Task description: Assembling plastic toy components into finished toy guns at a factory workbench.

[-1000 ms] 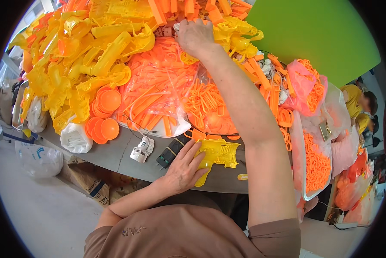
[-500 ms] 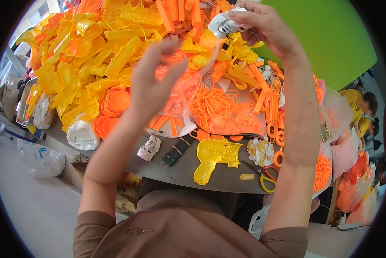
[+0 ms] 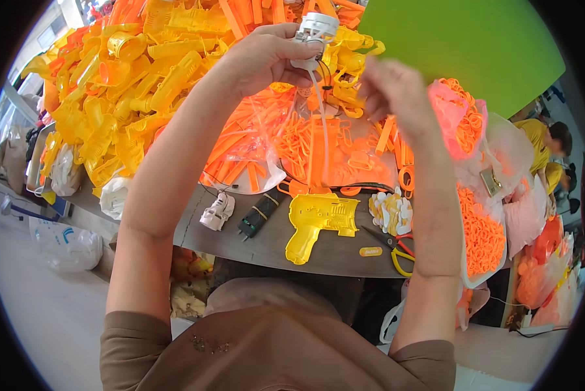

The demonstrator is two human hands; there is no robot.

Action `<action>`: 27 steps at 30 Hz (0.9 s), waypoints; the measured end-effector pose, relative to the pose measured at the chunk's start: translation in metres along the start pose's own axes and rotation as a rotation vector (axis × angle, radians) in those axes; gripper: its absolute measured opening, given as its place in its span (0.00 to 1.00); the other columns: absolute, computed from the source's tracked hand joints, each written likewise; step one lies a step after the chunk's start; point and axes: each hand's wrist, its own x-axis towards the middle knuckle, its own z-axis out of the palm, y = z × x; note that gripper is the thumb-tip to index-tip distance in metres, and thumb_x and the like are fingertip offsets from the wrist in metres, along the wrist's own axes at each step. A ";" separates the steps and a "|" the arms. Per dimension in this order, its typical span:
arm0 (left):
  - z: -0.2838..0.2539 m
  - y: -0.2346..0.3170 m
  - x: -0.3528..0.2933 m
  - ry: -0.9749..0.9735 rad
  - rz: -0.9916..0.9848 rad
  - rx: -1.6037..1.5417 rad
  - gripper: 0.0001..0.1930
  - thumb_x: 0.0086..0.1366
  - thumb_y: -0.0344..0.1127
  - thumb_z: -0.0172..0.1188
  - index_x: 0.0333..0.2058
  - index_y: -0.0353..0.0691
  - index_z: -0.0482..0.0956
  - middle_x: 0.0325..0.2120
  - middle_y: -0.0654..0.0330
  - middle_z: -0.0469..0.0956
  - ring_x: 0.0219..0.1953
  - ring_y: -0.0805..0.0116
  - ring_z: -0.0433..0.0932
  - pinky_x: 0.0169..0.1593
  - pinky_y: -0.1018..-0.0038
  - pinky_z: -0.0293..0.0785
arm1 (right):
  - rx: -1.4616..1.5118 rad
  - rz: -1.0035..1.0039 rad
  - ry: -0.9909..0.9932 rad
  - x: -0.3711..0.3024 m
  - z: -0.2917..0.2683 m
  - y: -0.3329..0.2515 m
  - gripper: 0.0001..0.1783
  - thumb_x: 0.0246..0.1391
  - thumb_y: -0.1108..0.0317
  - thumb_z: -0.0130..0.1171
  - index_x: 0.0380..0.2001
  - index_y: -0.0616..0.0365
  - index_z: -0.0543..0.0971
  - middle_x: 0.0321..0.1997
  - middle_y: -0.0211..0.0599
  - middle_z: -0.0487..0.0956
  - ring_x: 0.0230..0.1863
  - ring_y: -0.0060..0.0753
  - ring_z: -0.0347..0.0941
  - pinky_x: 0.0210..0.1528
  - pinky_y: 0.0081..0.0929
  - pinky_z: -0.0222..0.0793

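My left hand (image 3: 270,57), over the heaped parts, is closed on a white plastic mechanism (image 3: 318,27) with a round ribbed end. A thin dark wire and a long pale strip (image 3: 320,98) hang from it. My right hand (image 3: 393,98) is to its right, blurred, with bent fingers that look apart and nothing visible in them. Below, on the dark table, lies a yellow toy gun half shell (image 3: 302,242), hollow side up. Left of it are a black banded block (image 3: 258,216) and another white mechanism (image 3: 217,212).
A heap of yellow plastic shells (image 3: 110,111) fills the left. Orange parts (image 3: 240,140) lie in the middle. Scissors (image 3: 400,251), a small orange label (image 3: 370,251) and pale flat pieces (image 3: 391,212) lie near the front edge. A tub of orange links (image 3: 483,238) stands right. Other people are far right.
The white mechanism has passed from my right hand to my left. My left hand has moved up and right; the right has dropped lower. An orange part stands where links lay before.
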 end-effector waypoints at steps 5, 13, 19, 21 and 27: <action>0.000 -0.007 -0.004 -0.054 -0.035 -0.151 0.15 0.60 0.33 0.58 0.44 0.35 0.69 0.30 0.59 0.76 0.30 0.70 0.78 0.33 0.74 0.77 | 0.455 0.168 -0.104 -0.019 0.047 0.039 0.24 0.58 0.48 0.49 0.35 0.62 0.76 0.27 0.32 0.77 0.22 0.20 0.72 0.20 0.18 0.71; 0.016 -0.007 -0.006 -0.073 -0.040 -0.147 0.17 0.59 0.32 0.59 0.46 0.35 0.68 0.31 0.58 0.75 0.31 0.71 0.77 0.35 0.72 0.77 | 0.510 0.058 -0.119 -0.013 0.044 0.033 0.13 0.55 0.62 0.57 0.35 0.61 0.77 0.25 0.31 0.77 0.20 0.18 0.71 0.21 0.18 0.71; 0.021 -0.005 -0.003 -0.030 -0.041 -0.110 0.16 0.58 0.31 0.60 0.44 0.36 0.70 0.31 0.61 0.75 0.31 0.72 0.77 0.35 0.74 0.76 | 0.420 0.120 -0.135 -0.012 0.026 0.023 0.11 0.54 0.65 0.57 0.36 0.60 0.75 0.26 0.32 0.77 0.23 0.20 0.76 0.25 0.19 0.75; 0.017 -0.006 -0.001 -0.031 -0.065 -0.132 0.15 0.57 0.31 0.60 0.43 0.37 0.70 0.31 0.61 0.75 0.30 0.73 0.76 0.35 0.74 0.76 | 0.364 0.134 -0.113 -0.012 0.021 0.011 0.10 0.53 0.66 0.57 0.36 0.60 0.75 0.26 0.33 0.77 0.24 0.21 0.77 0.25 0.20 0.76; 0.021 -0.010 0.002 -0.041 -0.057 -0.309 0.14 0.57 0.33 0.59 0.41 0.39 0.70 0.31 0.63 0.75 0.28 0.72 0.76 0.35 0.73 0.75 | 0.178 0.032 -0.013 -0.003 0.009 -0.005 0.11 0.51 0.70 0.54 0.37 0.62 0.73 0.31 0.38 0.76 0.26 0.25 0.77 0.27 0.21 0.77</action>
